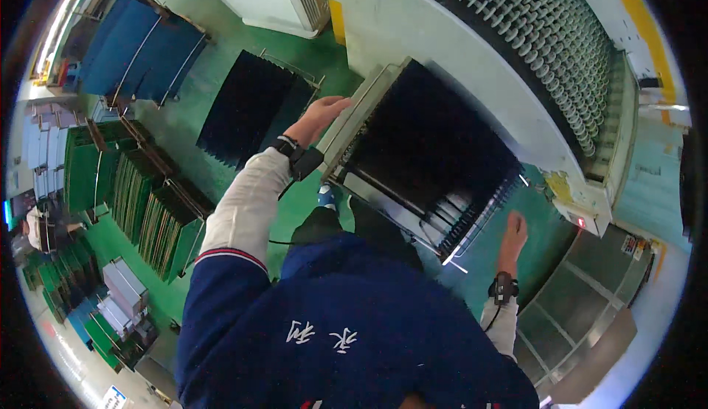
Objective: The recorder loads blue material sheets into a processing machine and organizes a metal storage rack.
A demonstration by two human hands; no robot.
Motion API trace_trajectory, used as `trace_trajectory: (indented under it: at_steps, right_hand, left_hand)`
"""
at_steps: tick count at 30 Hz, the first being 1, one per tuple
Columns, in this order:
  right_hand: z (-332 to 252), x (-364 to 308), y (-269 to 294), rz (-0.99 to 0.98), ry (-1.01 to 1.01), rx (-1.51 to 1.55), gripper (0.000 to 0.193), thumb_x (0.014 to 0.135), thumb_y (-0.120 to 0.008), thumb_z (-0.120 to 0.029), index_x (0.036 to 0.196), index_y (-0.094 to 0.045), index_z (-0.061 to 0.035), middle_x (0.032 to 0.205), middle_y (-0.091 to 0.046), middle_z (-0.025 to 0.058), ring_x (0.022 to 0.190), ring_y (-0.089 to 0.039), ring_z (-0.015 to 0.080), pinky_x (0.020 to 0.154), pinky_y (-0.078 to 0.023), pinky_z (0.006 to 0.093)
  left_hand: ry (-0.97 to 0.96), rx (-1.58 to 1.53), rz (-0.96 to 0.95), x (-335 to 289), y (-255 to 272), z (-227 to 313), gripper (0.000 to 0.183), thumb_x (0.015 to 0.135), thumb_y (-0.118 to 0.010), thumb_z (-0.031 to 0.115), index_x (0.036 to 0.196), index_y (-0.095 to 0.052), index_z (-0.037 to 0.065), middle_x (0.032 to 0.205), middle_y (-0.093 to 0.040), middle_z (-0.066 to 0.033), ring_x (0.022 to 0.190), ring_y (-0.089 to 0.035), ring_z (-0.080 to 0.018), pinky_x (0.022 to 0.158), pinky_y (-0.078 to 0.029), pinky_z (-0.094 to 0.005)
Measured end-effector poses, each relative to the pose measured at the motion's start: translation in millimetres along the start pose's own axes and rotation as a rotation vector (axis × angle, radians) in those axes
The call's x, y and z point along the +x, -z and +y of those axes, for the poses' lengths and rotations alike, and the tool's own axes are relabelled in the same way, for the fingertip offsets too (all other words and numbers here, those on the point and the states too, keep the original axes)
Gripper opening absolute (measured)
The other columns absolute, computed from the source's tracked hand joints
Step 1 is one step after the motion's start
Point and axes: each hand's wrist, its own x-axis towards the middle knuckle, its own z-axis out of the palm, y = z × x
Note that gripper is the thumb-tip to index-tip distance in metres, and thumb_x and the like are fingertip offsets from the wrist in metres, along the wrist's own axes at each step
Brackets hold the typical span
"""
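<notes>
Both arms reach out: left hand [318,118] grips the metal rack [413,151], right hand [512,232] hangs free.

Left hand [323,116] grips slotted metal rack [424,154]; right hand [513,233] free.

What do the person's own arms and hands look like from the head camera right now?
Both hands are bare: left hand, right hand. Each wrist carries a black strapped band, with a thin dark cable running back from it along the sleeve. The forearm sleeves are pale grey-beige under a dark blue vest, with a red and white edge at the left armhole and white stitched marks.
</notes>
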Motion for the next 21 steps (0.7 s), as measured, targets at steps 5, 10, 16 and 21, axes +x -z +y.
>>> trace_trajectory:
  at_steps: [5, 10, 16, 21]
  right_hand:
    - [-131, -60, -46, -0.310, 0.254, -0.065, 0.025, 0.085, -0.068, -0.016, 0.107, -0.066, -0.0042, 0.103, -0.067, 0.0121, 0.097, -0.063, 0.0238, 0.087, -0.047, 0.0345]
    - [-159, -115, -105, -0.492, 0.675, -0.069, 0.036, 0.082, -0.071, -0.017, 0.114, -0.062, -0.0049, 0.116, -0.062, 0.0140, 0.108, -0.057, 0.0338, 0.094, -0.046, 0.0410]
    - [-152, -129, -126, -0.437, 0.798, -0.283, 0.043, 0.079, -0.071, -0.018, 0.118, -0.060, -0.0038, 0.126, -0.056, 0.0142, 0.115, -0.052, 0.0345, 0.097, -0.041, 0.0435]
    - [-156, -146, -135, -0.398, 0.915, -0.390, 0.045, 0.080, -0.067, -0.018, 0.121, -0.058, -0.0027, 0.131, -0.053, 0.0151, 0.118, -0.049, 0.0346, 0.100, -0.038, 0.0457]
  left_hand:
    - [0.072, 0.035, 0.199, -40, 48, -104, 0.050, 0.091, -0.064, 0.037, 0.124, -0.058, 0.000, 0.095, -0.063, -0.0004, 0.079, -0.056, -0.0114, 0.067, -0.045, -0.0261]
    - [0.219, -0.160, 0.275, -127, 93, -195, 0.043, 0.090, -0.064, 0.033, 0.119, -0.061, 0.002, 0.096, -0.065, -0.0041, 0.078, -0.060, -0.0146, 0.063, -0.046, -0.0281]
    - [0.374, -0.408, 0.474, -234, 133, -285, 0.044, 0.090, -0.063, 0.032, 0.124, -0.057, 0.005, 0.096, -0.065, -0.0049, 0.075, -0.063, -0.0193, 0.057, -0.047, -0.0285]
    - [0.294, -0.340, 0.509, -282, 146, -356, 0.030, 0.090, -0.061, 0.029, 0.110, -0.062, 0.006, 0.089, -0.066, -0.0067, 0.069, -0.063, -0.0179, 0.054, -0.050, -0.0310]
